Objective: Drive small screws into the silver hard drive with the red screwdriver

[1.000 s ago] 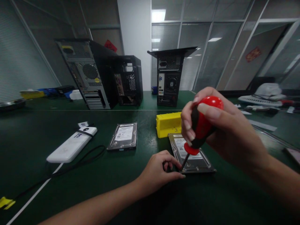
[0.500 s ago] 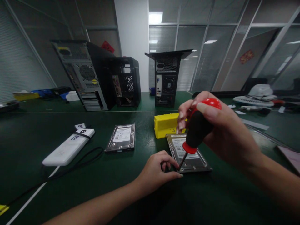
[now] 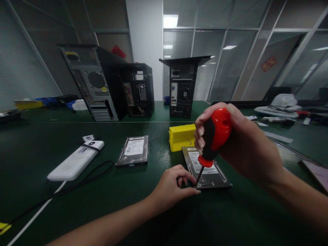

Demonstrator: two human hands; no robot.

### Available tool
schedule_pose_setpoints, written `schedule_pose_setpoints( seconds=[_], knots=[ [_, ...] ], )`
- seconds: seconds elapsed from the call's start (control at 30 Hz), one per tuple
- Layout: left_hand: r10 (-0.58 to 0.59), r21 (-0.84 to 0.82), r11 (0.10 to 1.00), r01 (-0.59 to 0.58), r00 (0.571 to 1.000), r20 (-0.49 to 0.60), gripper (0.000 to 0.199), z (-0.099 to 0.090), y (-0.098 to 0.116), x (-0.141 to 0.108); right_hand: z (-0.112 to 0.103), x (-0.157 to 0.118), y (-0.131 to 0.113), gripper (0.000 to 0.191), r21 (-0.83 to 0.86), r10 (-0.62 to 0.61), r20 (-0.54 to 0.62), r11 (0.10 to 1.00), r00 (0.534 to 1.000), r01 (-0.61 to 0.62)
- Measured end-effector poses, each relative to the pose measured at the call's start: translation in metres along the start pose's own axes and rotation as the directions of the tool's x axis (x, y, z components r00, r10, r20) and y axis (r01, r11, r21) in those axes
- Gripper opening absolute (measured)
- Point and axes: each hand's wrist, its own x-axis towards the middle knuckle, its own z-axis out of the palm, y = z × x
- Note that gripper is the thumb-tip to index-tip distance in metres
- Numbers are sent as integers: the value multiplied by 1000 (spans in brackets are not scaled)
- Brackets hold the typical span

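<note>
My right hand (image 3: 238,136) is wrapped round the red and black handle of a screwdriver (image 3: 217,133). The shaft slants down, its tip at the near left corner of a hard drive (image 3: 211,176) lying label up. Thumb and forefinger of my left hand (image 3: 176,188) grip that same corner, close beside the tip. Whether a screw sits under the tip is hidden. Behind the drive stands a yellow box (image 3: 179,138) with small bits inside, partly covered by my right hand. A second hard drive (image 3: 133,150) lies further left.
On the green table (image 3: 159,133), a white power bank (image 3: 74,162) with cables lies at the left. Three computer cases stand at the back: a large one (image 3: 94,82), a smaller one (image 3: 140,89) and one with a tilted top panel (image 3: 181,89). A white cap (image 3: 283,101) sits at the back right.
My right hand has turned the screwdriver's handle and shifted its grip, so more of the red side shows. The handle stands slightly more upright. My left hand has hardly moved.
</note>
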Motion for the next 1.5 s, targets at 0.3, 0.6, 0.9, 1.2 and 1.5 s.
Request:
schedule_pose_setpoints(
  seconds=[0.3, 0.6, 0.9, 1.2, 1.5],
  knots=[
    [-1, 3, 1000, 1, 1000, 2, 26, -1, 2, 1, 2, 2, 5, 13, 62, -21, 47, 998, 999, 18],
    [-4, 5, 1000, 4, 1000, 0, 27, 0, -1, 1, 3, 1, 4, 35, 63, -18, 6, 998, 1000, 18],
    [15, -2, 1000, -15, 1000, -6, 26, 1, -2, 1, 7, 8, 3, 20, 70, -52, 21, 996, 998, 51],
    [9, -7, 1000, -9, 1000, -11, 27, 1, -2, 1, 7, 5, 8, 28, 41, -122, 11, 992, 993, 121],
    [-2, -10, 1000, 2, 1000, -15, 28, 2, -1, 0, -2, 15, 0, 22, 53, -36, 74, 998, 997, 32]
  ],
)
